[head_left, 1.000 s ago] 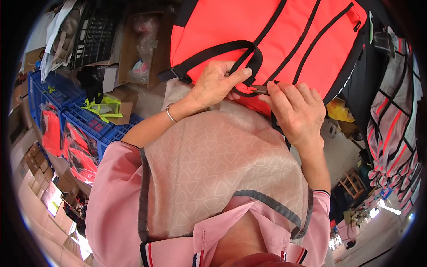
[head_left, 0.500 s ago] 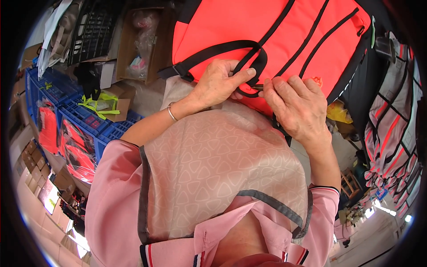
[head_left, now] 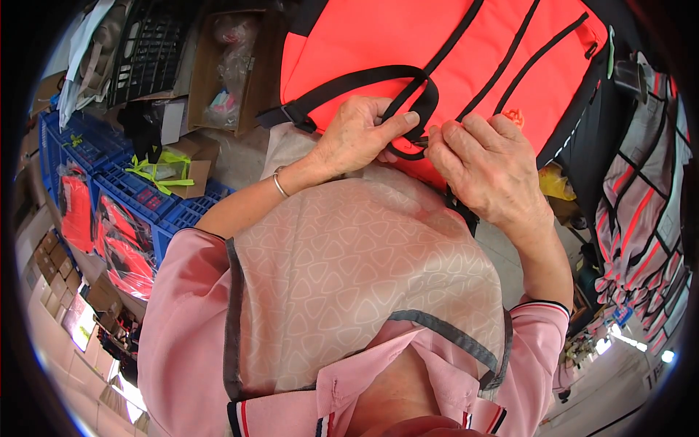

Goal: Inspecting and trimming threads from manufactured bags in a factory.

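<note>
R hand (head_left: 486,169) slightly higher vs. b4

I have the strap (head_left: 364,73) in the left hand (head_left: 354,137), the right hand (head_left: 486,166) just beside it, a small tool's tip (head_left: 421,143) between them. The bag (head_left: 371,36) spreads ahead of my grip. Left of it sits a carton (head_left: 259,87) holding plastic bags (head_left: 224,109); farther left, crates (head_left: 138,191). Fabric pieces (head_left: 632,189) are well right, an apron (head_left: 371,247) behind.
</note>
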`<state>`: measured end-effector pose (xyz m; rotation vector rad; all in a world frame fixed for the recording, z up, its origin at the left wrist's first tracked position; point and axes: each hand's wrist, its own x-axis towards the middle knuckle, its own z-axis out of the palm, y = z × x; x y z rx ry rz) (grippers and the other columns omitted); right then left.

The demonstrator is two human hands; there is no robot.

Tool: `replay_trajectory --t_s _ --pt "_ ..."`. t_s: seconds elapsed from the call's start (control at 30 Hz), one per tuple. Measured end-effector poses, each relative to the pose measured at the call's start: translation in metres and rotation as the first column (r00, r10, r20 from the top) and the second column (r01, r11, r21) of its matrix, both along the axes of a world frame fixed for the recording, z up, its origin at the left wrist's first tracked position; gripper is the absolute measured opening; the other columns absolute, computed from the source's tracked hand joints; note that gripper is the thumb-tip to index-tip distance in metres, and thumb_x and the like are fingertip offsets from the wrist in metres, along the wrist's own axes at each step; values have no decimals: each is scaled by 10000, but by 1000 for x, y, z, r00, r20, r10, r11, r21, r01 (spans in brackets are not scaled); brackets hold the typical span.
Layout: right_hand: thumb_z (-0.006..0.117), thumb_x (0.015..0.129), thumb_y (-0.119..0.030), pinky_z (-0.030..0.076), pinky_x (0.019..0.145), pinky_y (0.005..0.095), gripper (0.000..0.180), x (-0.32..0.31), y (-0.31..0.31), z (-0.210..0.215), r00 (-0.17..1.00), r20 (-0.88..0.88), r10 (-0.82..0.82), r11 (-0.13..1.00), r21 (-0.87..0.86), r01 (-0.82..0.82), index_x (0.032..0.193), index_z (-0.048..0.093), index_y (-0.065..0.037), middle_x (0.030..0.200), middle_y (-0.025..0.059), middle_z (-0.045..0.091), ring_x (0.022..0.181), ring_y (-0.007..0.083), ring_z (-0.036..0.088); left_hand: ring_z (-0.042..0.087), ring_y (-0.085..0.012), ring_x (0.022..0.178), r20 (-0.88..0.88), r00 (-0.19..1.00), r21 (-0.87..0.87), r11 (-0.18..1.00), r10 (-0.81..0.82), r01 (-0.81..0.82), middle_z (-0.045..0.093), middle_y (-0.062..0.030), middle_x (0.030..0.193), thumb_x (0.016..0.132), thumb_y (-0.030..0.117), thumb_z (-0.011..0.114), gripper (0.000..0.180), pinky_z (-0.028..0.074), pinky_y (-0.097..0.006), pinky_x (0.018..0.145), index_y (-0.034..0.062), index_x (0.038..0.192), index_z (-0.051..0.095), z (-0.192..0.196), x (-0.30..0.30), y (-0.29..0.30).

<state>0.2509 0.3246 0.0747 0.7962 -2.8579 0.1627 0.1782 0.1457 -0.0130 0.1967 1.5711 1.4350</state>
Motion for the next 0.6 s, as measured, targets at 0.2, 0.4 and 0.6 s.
replay_trajectory --t_s 0.2,0.4,0.6 --pt "658 646 -117 378 564 285 116 -5 1 0 998 23 54 998 -21 -53 672 551 -79 675 8 493 718 145 532 642 -104 555 12 1000 -8 1000 -9 9 661 -47 691 942 318 643 354 519 -232 500 -29 882 677 0 2 2" --pt "652 634 -108 385 561 285 113 -7 2 -1 996 28 81 997 3 -81 654 550 -63 660 16 502 726 154 542 638 -110 544 26 1000 -15 1000 -11 11 659 -49 691 940 326 645 366 511 -228 492 -33 877 677 1 1 3" --pt "646 634 -117 414 557 296 96 -5 6 -6 995 59 82 997 -2 -82 662 566 -71 667 21 518 710 158 559 628 -112 528 150 989 40 999 17 -24 670 -49 716 939 311 645 339 503 -220 477 -19 877 693 -2 -2 1"
